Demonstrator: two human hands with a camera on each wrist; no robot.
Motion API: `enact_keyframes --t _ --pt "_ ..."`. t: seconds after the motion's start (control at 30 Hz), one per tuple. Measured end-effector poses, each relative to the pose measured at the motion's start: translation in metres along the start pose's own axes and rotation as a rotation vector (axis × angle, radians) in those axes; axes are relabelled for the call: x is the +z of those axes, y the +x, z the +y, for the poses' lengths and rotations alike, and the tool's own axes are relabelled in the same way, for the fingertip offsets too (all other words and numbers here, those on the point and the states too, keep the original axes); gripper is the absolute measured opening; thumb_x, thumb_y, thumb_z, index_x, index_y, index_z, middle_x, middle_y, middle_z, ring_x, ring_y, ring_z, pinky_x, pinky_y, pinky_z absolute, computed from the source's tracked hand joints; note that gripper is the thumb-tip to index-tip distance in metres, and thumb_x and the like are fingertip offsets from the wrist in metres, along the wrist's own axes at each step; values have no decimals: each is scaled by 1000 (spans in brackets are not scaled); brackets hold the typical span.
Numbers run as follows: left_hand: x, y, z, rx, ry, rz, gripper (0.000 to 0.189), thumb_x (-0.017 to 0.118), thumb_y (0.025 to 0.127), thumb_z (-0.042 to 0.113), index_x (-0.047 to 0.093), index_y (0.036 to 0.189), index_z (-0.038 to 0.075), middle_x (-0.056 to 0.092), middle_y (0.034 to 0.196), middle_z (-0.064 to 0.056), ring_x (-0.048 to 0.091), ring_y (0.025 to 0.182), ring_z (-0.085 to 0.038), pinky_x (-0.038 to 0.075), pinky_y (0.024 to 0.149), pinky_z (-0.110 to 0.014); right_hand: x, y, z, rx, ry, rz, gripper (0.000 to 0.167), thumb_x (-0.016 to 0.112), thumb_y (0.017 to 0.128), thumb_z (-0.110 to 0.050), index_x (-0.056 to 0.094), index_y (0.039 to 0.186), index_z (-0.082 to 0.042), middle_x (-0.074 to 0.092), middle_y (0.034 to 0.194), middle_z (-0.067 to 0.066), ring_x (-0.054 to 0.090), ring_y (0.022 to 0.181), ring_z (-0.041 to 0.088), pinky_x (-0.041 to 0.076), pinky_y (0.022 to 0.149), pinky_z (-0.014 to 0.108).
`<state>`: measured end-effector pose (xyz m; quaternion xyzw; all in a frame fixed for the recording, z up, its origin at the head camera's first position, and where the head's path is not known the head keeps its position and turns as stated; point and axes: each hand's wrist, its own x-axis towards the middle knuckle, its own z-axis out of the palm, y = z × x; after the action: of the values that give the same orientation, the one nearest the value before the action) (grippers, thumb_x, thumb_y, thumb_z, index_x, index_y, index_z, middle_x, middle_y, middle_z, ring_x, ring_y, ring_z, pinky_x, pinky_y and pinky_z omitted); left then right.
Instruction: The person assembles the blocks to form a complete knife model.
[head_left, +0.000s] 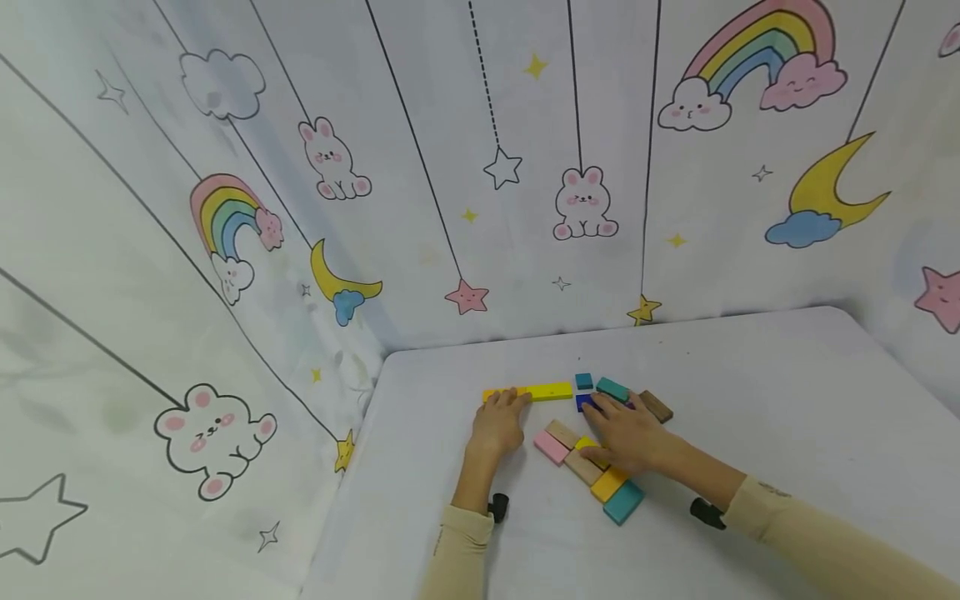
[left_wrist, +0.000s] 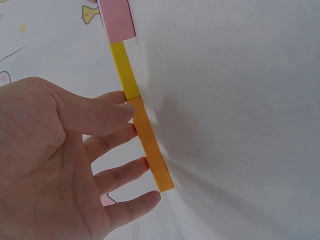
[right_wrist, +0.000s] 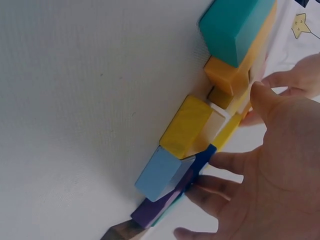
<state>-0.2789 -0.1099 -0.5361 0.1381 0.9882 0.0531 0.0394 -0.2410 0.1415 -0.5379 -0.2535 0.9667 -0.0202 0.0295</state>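
My left hand rests at a long orange block, its thumb and fairly straight fingers touching the block's edges. A long yellow block lies end to end with the orange one. My right hand spreads over the blocks, fingers reaching a dark blue block and a purple block. Its thumb lies over a shorter yellow block. In the right wrist view, a light blue block sits before the purple one; in the head view my hand hides it.
A slanting group holds a pink block, wooden blocks, an orange-yellow block and a teal block. Behind are a small blue block, another teal block and a brown block. A patterned curtain borders the white table.
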Motion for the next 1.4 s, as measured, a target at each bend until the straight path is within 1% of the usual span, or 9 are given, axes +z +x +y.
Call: enact_keyframes --t 0.13,0.33,0.63,0.83,1.07,1.17,1.3,1.4 --pt "1 -1 1 -9 -12 -4 67 68 92 4 53 154 27 46 161 -6 41 148 -36 41 116 -58 -1 -1 2 -7 11 20 78 58 100 -61 51 152 -3 43 159 25 39 149 43 24 117 75" --pt "2 1 0 -20 -28 -14 67 65 94 4 51 156 27 43 163 -5 37 151 -35 37 119 -58 -1 2 6 -4 21 22 78 57 101 -60 49 154 -3 42 160 24 38 149 43 24 117 75" --pt "-1 -2 2 -14 -12 -6 66 66 93 4 52 154 26 45 162 -6 40 149 -36 39 117 -58 2 10 10 -18 16 36 80 55 102 -61 47 155 -2 41 160 26 38 149 44 25 117 74" --pt "-1 -1 2 -12 -11 3 66 65 92 3 53 154 25 46 161 -7 41 148 -37 40 117 -58 6 17 13 -15 2 48 81 57 101 -62 48 154 -2 41 160 26 39 148 44 27 116 74" --pt "-1 1 3 -13 -1 -6 67 64 93 4 52 155 27 45 162 -6 40 149 -37 40 117 -57 7 23 16 -8 -6 26 83 53 101 -64 45 156 -3 38 162 26 36 150 43 26 117 75" --pt "-1 2 3 -13 1 -11 67 64 94 4 51 155 27 44 162 -6 39 150 -37 40 117 -57 7 25 16 -7 -9 28 83 53 101 -64 44 157 -3 38 162 26 36 150 43 26 116 75" --pt "3 5 2 -24 3 -35 68 63 95 5 48 157 29 41 165 -5 36 152 -37 37 119 -57 6 26 16 -5 -4 30 83 53 102 -64 45 157 -3 38 162 26 36 150 44 26 116 75" --pt "4 5 2 -24 6 -31 68 63 95 5 48 157 28 42 164 -5 37 151 -37 38 119 -57 6 26 15 -5 -3 28 83 52 102 -64 44 157 -3 38 162 26 36 150 44 26 116 75"
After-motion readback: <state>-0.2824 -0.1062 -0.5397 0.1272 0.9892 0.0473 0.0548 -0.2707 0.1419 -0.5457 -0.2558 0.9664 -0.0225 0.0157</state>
